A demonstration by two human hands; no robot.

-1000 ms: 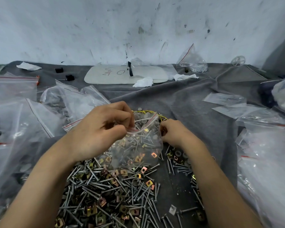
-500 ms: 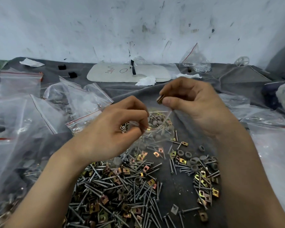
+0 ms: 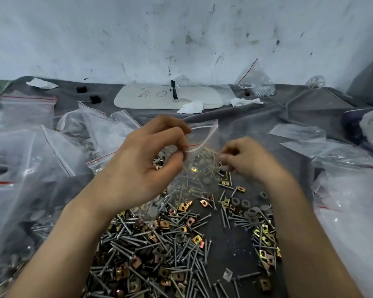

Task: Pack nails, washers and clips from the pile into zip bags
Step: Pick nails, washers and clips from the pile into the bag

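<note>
A clear zip bag with a red seal line hangs over the pile, part filled with nails, washers and clips. My left hand pinches its top edge at the left and also holds a few small parts in the palm. My right hand is blurred at the bag's right edge, fingers curled; what it holds I cannot make out. Below lies the pile of grey nails and gold clips on the grey cloth, with grey round washers to the right.
Filled and empty zip bags crowd the left, more plastic bags lie at the right. A white board with writing, crumpled paper and a bag of small parts lie at the back by the wall.
My right hand has come down from its raised spot with a clip to the bag's right edge. The bag's top now stands up higher in my left hand.
</note>
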